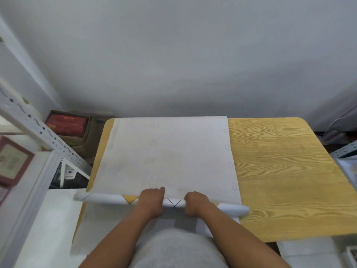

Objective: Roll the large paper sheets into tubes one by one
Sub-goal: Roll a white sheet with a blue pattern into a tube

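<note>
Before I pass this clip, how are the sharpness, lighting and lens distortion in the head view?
Head view: soft overall, the faint numbers on the paper sheet barely readable; lighting even, with a mild sheen on the rolled tube gripped by the left hand and right hand; wide-angle bending curves the table edges and the shelf frame at left.

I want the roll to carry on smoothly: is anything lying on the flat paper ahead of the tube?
Nothing visible. Both hands, left and right, grip the tube; the flat sheet ahead lies bare.
</note>
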